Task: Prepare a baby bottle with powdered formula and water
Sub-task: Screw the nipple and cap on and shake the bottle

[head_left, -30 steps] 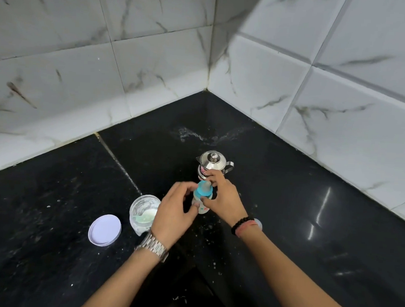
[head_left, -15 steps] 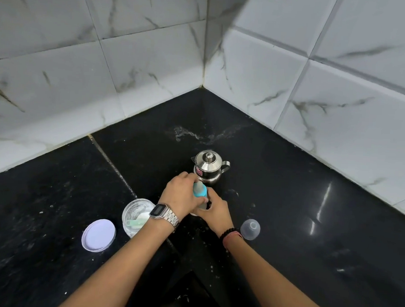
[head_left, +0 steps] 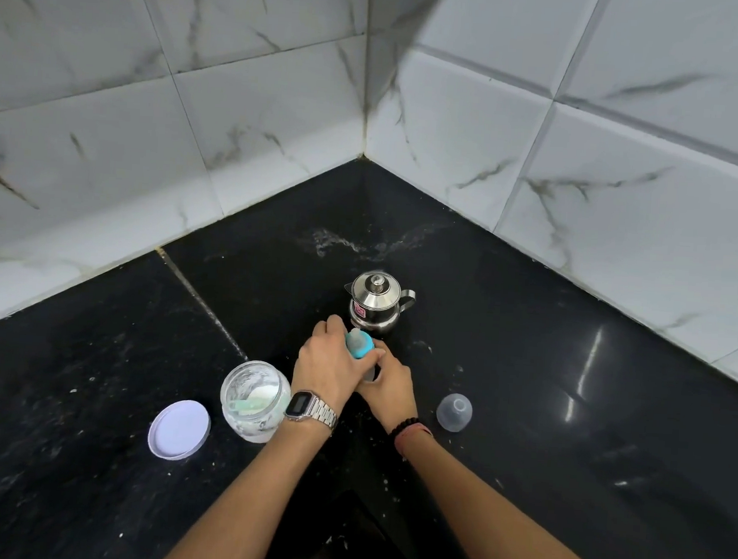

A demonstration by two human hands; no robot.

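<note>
The baby bottle stands on the black counter; only its blue collar and clear nipple (head_left: 360, 343) show between my hands. My left hand (head_left: 326, 363), with a metal watch, wraps over the blue collar from the left. My right hand (head_left: 389, 384), with a dark bead bracelet, grips the bottle's body lower down, hiding it. An open glass jar (head_left: 254, 399) of white formula powder with a pale green scoop inside sits left of my left wrist. A small steel kettle (head_left: 376, 301) with its lid on stands just behind the bottle.
The jar's white lid (head_left: 178, 429) lies flat at the left. A clear dome-shaped bottle cap (head_left: 454, 413) rests on the counter right of my right wrist. White tiled walls meet in a corner behind. Powder specks dot the black counter (head_left: 566, 421).
My left hand has swung over the bottle's top, turning so the watch face shows, and now covers the blue collar. My right hand has dropped from the collar to the bottle's body.
</note>
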